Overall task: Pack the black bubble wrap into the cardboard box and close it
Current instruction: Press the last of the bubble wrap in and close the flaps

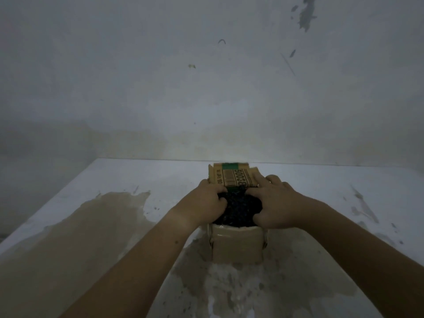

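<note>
Head view: bubble wrap (241,208) between fingers (221,198).

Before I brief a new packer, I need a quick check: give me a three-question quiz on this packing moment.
1. True or false: the far flap of the cardboard box is folded shut over the black bubble wrap.
2. Which hands touch the wrap? A) left hand only B) right hand only C) both
3. Fill in: the box stands on a stained white ____.

Key: 1 false, it stands open; 2 C; 3 table.
</note>
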